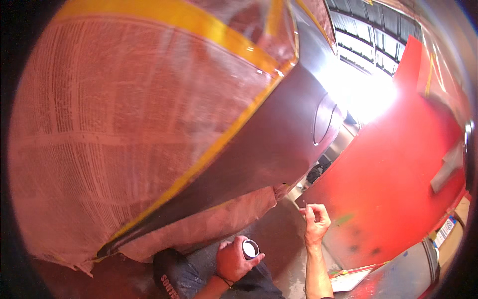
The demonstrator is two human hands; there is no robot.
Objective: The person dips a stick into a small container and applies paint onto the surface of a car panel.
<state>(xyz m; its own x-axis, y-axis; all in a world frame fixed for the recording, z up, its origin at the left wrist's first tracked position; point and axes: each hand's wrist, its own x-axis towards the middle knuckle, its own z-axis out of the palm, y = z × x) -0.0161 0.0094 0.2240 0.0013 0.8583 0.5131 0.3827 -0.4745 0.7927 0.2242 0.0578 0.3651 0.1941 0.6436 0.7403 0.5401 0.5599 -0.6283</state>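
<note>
My left hand (231,263) is wrapped around a small dark-rimmed cup (250,248) with something white inside, low in the view above my lap. To its right, my right hand (317,225) is raised with thumb and fingers pinched together. Something thin and tiny seems to show at the fingertips, too small to name. Beyond my hands lies a dark grey car body panel (259,124) with a rounded fuel-flap outline. Neither hand touches the panel. Yellow masking tape (199,164) runs along its edge.
Reddish, dusty masking film (104,109) covers a large area on the left. A red car body (393,169) stands to the right, with a strip of grey paper (446,167) on it. A white board (351,280) lies at the lower right. Bright light comes from the back.
</note>
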